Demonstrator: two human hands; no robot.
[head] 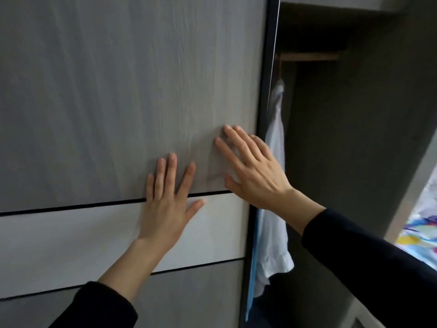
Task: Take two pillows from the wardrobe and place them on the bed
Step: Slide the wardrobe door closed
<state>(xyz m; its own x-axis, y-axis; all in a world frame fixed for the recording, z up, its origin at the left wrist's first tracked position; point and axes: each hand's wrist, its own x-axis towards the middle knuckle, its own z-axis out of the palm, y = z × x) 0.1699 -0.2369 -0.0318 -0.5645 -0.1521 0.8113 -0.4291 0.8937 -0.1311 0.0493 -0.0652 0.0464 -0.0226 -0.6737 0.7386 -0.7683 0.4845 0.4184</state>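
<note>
A grey wood-grain sliding wardrobe door (106, 91) with a white band across it fills the left of the head view. My left hand (168, 200) lies flat on it with fingers spread, over the seam between grey and white. My right hand (250, 169) presses flat on the grey panel close to the door's right edge. Both hands hold nothing. To the right, the wardrobe's dark inside (343, 138) is open. No pillow is visible.
A white shirt (274, 209) hangs from a rail (307, 56) just inside the opening, beside the door's dark edge. A colourful patterned fabric (421, 235) shows at the far right past the wardrobe's side panel.
</note>
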